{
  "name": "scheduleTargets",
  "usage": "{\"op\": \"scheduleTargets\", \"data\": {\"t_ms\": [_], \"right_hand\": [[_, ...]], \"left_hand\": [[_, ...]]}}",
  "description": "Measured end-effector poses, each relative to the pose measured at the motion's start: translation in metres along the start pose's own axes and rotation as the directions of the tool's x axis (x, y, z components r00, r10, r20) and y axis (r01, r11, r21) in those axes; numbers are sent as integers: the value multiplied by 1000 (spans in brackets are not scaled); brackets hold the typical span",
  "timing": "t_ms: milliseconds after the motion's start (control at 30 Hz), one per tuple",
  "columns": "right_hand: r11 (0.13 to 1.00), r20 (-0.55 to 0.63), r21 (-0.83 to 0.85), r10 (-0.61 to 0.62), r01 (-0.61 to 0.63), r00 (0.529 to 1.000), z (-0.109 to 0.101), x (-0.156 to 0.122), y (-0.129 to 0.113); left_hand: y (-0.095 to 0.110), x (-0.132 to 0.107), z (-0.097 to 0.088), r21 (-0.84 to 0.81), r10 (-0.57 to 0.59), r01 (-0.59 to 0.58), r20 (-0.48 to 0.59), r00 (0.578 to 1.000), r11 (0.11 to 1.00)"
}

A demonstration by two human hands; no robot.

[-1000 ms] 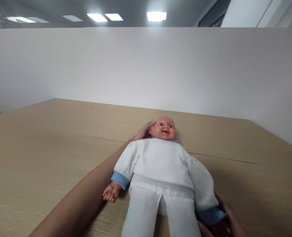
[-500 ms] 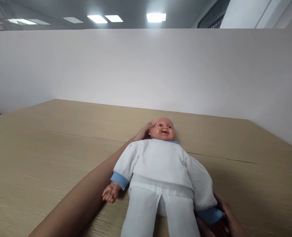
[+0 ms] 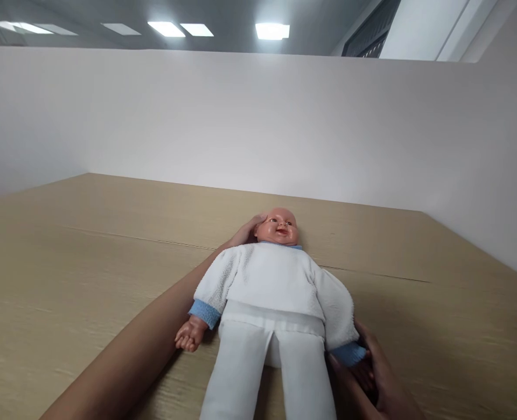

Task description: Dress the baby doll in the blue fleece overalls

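Note:
A baby doll (image 3: 271,274) lies on its back on the wooden tabletop, head away from me and legs toward me. It wears a white fleece top with blue cuffs, and white trousers. My left hand (image 3: 252,228) cups the side of the doll's head, with the fingers partly hidden behind it; that forearm runs along the doll's side. Around the doll's sleeve and blue cuff at the right, my right hand (image 3: 374,361) is closed, thumb on the near side and fingers on the outer side. The doll's other arm rests loose across my left forearm.
The wooden tabletop (image 3: 109,262) has a thin seam running across it. A pale partition wall (image 3: 250,122) rises along its far edge and right side. Ceiling lights (image 3: 272,31) show above the wall.
The whole view has shifted, so the doll, table and wall sit a little further left. Both hands keep their places on the doll's head and sleeve.

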State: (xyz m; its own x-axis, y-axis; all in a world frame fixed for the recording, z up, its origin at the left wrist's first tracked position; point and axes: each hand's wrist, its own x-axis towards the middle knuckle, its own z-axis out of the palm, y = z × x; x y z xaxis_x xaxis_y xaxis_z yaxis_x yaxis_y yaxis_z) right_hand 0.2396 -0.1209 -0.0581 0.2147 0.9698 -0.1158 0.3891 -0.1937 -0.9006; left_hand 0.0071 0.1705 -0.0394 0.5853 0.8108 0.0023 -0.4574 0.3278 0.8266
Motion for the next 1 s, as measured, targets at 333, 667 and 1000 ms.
{"op": "scheduleTargets", "data": {"t_ms": [333, 667, 1000], "right_hand": [[995, 28, -57, -80, 82, 996, -4, 4, 10], [989, -9, -84, -126, 125, 992, 2, 10, 7], [935, -113, -158, -336, 317, 935, 13, 20, 12]], "left_hand": [[5, -5, -1, 76, -13, 13, -1, 1000, 997], [-1, -2, -36, 55, 175, -170, -124, 977, 984], [-4, -48, -51, 173, 242, -217, -142, 960, 961]]}}
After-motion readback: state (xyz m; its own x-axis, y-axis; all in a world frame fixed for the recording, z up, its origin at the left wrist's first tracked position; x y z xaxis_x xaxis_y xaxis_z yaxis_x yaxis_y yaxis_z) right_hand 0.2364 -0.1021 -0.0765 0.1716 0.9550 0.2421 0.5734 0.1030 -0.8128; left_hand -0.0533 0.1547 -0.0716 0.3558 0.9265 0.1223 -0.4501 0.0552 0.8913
